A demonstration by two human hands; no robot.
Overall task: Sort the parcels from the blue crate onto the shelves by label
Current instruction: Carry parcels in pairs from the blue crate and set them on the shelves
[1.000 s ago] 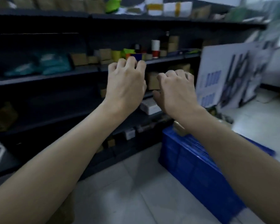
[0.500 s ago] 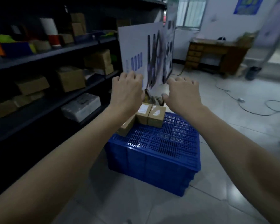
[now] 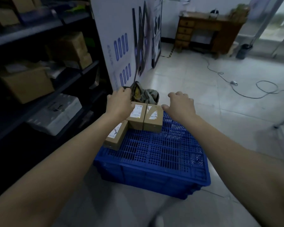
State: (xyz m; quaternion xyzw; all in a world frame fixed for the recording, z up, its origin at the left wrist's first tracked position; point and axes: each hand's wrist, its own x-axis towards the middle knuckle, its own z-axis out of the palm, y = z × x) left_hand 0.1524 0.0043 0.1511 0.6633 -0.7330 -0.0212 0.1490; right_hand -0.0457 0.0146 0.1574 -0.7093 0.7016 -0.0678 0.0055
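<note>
**While Both Hands Hover, Three Parcels Sit on the Crate**

Where the dark metal shelving (image 3: 39,28) runs along nine o'clock, its tiers hold plain cardboard boxes (image 3: 26,84). The blue perforated plastic crate (image 3: 154,161) stands at centre. Three brown cardboard parcels with white labels (image 3: 152,119) sit on its grid surface at its eleven o'clock corner. The left hand (image 3: 120,104) hangs over them, fingers loosely bent, gripping nothing; contact cannot be confirmed. The right hand (image 3: 180,105), at their two o'clock, is spread and empty.
</note>
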